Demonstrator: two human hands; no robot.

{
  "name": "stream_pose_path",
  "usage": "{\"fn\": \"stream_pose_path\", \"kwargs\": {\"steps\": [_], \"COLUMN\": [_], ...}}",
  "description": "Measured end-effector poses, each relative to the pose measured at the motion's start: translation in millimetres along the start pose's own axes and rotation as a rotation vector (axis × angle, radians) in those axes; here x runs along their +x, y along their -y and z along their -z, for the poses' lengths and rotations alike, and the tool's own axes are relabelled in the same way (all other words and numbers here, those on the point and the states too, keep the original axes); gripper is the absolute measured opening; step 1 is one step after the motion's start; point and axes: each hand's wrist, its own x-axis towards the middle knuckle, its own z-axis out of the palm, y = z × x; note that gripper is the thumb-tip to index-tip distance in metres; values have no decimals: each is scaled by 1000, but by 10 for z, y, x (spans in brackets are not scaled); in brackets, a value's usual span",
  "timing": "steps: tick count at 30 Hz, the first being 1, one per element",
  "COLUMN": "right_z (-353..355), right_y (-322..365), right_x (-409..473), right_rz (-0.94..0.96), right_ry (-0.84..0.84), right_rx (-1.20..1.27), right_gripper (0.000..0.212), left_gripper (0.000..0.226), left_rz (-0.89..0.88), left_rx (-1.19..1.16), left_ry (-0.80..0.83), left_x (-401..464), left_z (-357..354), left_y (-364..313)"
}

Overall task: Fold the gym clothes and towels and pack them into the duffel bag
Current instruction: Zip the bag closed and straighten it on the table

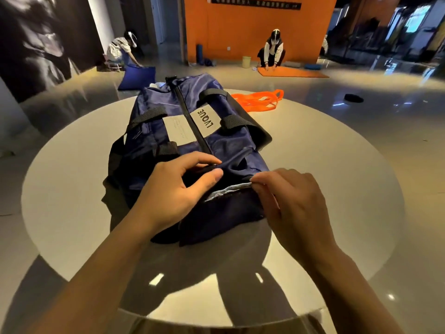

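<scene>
Navy duffel bag (168, 121) between pinching hands (231, 191)

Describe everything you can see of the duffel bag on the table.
The duffel bag is navy, of shiny nylon-like fabric, with black webbing handles, a black zip running along its top and a pale patch printed LVQUE. It lies lengthwise on the round table, one end towards the person. The zip looks closed over most of its length. At the near end the left hand pinches dark fabric by the zip, and the right hand pinches a grey edge. Something pale shows at the far end.
</scene>
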Motion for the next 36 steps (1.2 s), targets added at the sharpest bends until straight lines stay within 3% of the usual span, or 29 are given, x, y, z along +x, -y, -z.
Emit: {"fn": "stream_pose_path", "kwargs": {"steps": [6,10,14,18,21,24,28,33,36], "right_z": [-201,-198,-100,-149,-277,-404,-560,-528,-384], "right_y": [7,-8,-213,-571,-514,-378,-230,-135,-171], "right_x": [173,148,68,-209,-321,-247,-180,-213,-215], "right_rz": [-4,-28,-369,-747,-826,-797,-878,-1107,-1012], "right_ry": [-107,-127,-88,248,427,477,609,526,585], "right_rx": [-18,54,319,350,401,460,809,1199,1245], "right_gripper": [24,25,26,28,35,38,12,28,27], "left_gripper": [51,39,23,15,17,18,18,20,21], "left_rz": [-20,-87,-118,-123,-94,-66,-10,32,29], "left_rx": [178,212,174,145,139,147,134,125,117], "left_ry": [21,-50,-109,-210,-270,-320,-335,-334,-328], "left_x": [-10,77,164,295,353,356,336,296,250], "left_z": [-38,-96,-35,116,229,322,410,461,462], "left_y": [-66,-61,-43,-45,-22,10,53,102,129]}}
